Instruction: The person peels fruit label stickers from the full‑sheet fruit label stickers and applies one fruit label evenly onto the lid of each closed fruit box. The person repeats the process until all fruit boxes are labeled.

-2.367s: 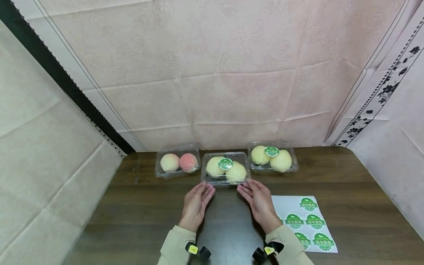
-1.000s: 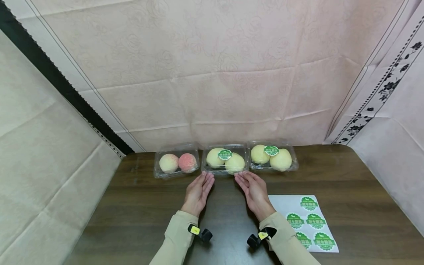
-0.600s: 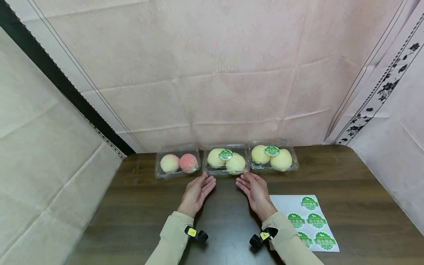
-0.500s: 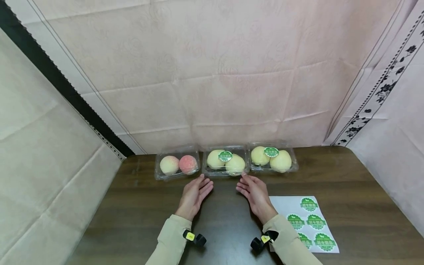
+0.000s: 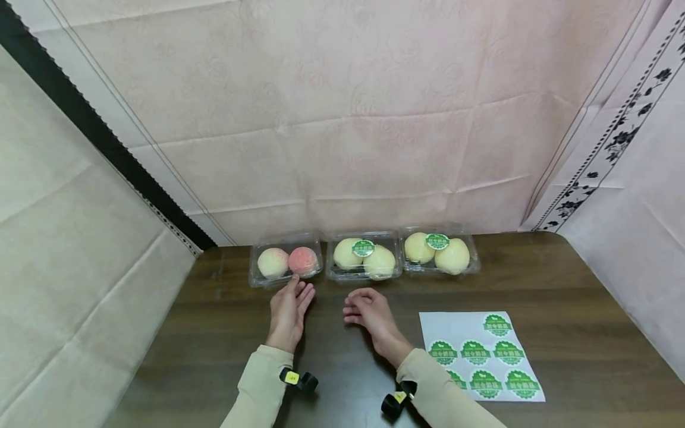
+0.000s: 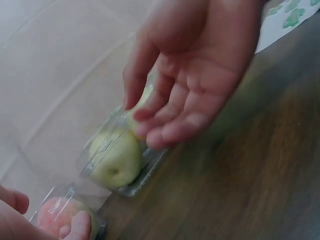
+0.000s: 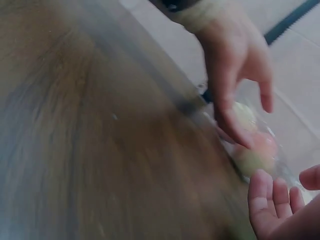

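On the dark wooden table (image 5: pixel 562 309) three clear plastic clamshell boxes stand in a row; the left one, holding two pink peaches (image 5: pixel 286 261), has no green label (the other two do). The left hand (image 5: pixel 289 309), fingers straight, touches its front edge; the right hand (image 5: pixel 369 312) hovers loosely curled, holding nothing. A careless push could slide this light box into the middle box of pale fruit (image 5: pixel 365 258)
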Available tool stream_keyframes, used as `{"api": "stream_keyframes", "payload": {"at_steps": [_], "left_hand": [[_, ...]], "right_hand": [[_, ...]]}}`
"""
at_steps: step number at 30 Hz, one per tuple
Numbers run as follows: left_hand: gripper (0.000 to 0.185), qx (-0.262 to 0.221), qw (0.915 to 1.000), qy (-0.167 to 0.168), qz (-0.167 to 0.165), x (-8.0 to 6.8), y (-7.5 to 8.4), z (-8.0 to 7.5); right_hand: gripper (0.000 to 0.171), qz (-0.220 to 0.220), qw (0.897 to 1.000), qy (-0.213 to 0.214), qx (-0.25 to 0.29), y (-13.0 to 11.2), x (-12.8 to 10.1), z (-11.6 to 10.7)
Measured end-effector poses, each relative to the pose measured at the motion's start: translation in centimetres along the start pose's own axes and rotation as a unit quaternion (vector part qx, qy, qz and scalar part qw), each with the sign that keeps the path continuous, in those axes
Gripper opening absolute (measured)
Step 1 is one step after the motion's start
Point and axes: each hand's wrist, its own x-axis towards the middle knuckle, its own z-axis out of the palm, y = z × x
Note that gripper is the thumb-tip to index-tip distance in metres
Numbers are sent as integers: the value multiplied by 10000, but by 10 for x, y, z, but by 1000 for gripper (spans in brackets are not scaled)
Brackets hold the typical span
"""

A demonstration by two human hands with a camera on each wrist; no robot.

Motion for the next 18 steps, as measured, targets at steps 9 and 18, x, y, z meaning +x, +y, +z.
{"api": "stream_keyframes", "payload": {"at_steps": [9, 18], "left_hand": [[48, -586, 9975, 400, 4, 10, 8, -7], [36, -814, 9953, 528, -52, 17, 8, -11]], "right_hand": [[20, -35, 9996, 124, 250, 14, 14, 45], [24, 103, 9997, -25, 221, 18, 15, 73]]}}
